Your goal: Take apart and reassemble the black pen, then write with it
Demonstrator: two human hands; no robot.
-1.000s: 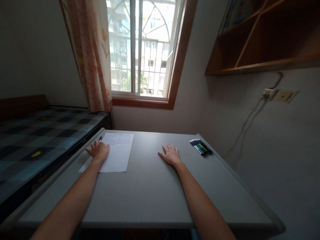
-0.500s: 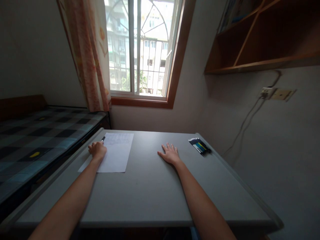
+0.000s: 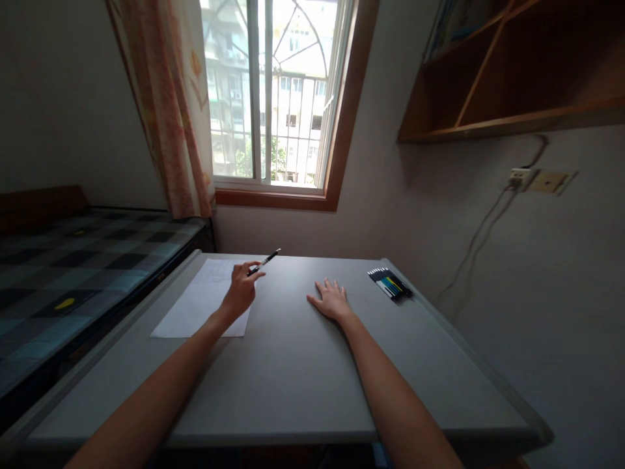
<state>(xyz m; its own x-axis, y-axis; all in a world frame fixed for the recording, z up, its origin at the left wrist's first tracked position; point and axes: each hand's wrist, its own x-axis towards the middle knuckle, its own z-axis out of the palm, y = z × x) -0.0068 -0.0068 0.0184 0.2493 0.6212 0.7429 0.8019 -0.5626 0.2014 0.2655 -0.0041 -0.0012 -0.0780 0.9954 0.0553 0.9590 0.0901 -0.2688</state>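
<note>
My left hand [image 3: 240, 291] is raised over the right edge of a white sheet of paper [image 3: 200, 301] and pinches a black pen [image 3: 264, 262], whose tip points up and to the right. The paper lies flat on the left part of the grey table [image 3: 293, 365]. My right hand [image 3: 332, 301] lies flat on the table's middle with its fingers spread, holding nothing. A row of several pens [image 3: 390, 285] lies near the table's far right corner, a short way right of my right hand.
A bed with a dark checked cover [image 3: 73, 260] runs along the table's left side. A window [image 3: 263, 98] with a patterned curtain [image 3: 166, 111] is behind the table. A wooden shelf [image 3: 502, 71] and a wall socket with cables [image 3: 525, 177] are on the right wall.
My left hand closed on the pen at the paper's left edge, lifted it and carried it right, across the sheet. My right hand stayed flat in place.
</note>
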